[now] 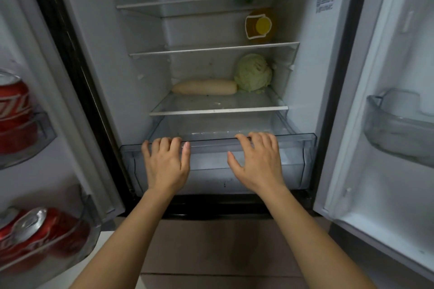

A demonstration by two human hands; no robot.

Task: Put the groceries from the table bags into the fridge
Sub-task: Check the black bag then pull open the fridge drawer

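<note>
Little of the room is shown. Most of the view is taken up by an open fridge (105,73), by which the surroundings are hidden. Below it, in the near middle, a floor (211,248) of brown-grey tiles is seen, crossed by one pale joint line (223,274) running left to right. At the near left, a lighter strip (110,233) lies beside the tiles; its material cannot be determined. The cabinet interior is dimly lit. The left door lining (58,178) and the right door lining (387,54) are lit more brightly by cool, diffuse light.

Dim, soft lighting inside; wide-angle bending at the edges, red cans (14,110) blurred.
</note>
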